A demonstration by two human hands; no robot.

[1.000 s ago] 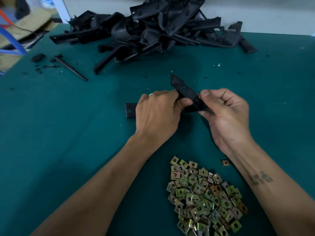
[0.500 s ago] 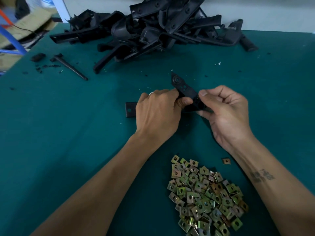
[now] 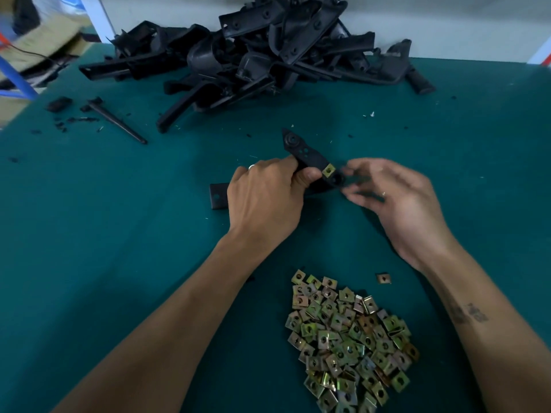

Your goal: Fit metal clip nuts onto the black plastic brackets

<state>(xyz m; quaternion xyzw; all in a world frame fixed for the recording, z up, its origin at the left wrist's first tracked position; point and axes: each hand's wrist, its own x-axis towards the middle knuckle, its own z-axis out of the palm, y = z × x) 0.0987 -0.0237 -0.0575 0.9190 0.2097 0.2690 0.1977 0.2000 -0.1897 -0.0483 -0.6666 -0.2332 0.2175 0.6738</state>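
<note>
Step in hand: 1 clip nut (image 3: 329,171) sits on the edge of the black bracket (image 3: 307,156), which is held just above the green surface (image 3: 119,234) at centre. Judged from its position, the nut appears seated, though how fully it is pushed home cannot be told.

Left hand (image 3: 265,201): grip clamped on the bracket, fingers curled over it, thumb just beside the nut.

Right hand (image 3: 396,201): grip apart, fingers loosely spread and blurred, holding nothing. Its fingertips (image 3: 350,171) lie close beside the bracket's end; whether they touch it cannot be told.

Supply: the pile of clip nuts (image 3: 348,338) lies near the person, with 1 stray nut (image 3: 383,278) just beside it. The heap of brackets (image 3: 253,55) lies at the far edge, well apart from the hands.

Next move, as a judgement: either fit a further nut from the pile or set this bracket aside and take another. The right hand is free for the pick.
</note>
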